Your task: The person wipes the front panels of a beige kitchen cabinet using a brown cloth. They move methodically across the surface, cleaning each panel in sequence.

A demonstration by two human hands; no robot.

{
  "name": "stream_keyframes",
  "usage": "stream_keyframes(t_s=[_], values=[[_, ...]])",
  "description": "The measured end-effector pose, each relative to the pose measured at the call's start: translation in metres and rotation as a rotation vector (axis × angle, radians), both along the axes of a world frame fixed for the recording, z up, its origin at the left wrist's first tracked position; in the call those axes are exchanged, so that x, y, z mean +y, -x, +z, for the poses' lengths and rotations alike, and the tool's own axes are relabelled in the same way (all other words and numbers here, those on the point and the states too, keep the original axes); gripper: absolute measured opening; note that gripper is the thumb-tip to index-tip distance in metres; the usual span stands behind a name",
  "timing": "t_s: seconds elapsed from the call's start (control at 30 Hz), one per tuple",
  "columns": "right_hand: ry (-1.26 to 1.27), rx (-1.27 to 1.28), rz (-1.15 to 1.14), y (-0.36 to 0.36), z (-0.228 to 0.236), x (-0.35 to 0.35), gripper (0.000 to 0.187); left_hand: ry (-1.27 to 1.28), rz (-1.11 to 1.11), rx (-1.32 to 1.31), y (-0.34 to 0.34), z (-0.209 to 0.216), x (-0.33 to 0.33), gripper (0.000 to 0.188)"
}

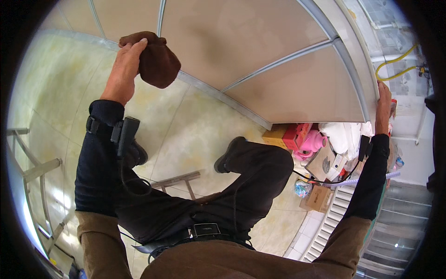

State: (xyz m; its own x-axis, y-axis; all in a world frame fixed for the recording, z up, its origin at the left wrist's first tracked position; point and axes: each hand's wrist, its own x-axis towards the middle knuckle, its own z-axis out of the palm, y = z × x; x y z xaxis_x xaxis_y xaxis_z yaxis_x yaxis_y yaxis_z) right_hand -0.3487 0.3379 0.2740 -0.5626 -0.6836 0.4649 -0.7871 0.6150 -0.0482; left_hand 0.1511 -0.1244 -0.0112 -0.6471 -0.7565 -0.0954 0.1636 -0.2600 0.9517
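I observed the brown cloth (159, 67) pinched between the thumb and fingers of the left hand (126, 64), its bulk extending right of the grip, near the beige panels (241, 42). The right hand (383, 107) was at the panel edge; I could not tell its finger closure. Marbled floor tiles (186, 123) lay below. Markings on the red box (292, 137), beside a pink jug (315, 141), were illegible to me.

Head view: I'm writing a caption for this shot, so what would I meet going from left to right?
Ladder-like frame, left hand holding a brown cloth, right shoe, pink jug, right hand.
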Motion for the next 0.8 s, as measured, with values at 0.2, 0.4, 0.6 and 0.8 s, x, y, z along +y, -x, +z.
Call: stream_keyframes(t_s=[0.2,0.4,0.6,0.8], values=[[0.15,-0.114,-0.059,-0.008,0.0,-0.007,0.045,-0.007,-0.041,0.032,0.006,-0.001,0.001,0.041],[0.141,-0.039,-0.103,-0.021,-0.003,-0.01,0.051,-0.068,0.001,0.036,0.056,0.005,0.008,0.037],[0.084,-0.012,-0.098,-0.014,-0.003,0.004,0.057,-0.063,-0.025,-0.052,0.103,-0.012,0.016,0.041],[0.075,0.091,-0.112,-0.021,-0.007,0.011,0.055,0.26,-0.078,-0.108,0.131,-0.037,0.017,0.041]])
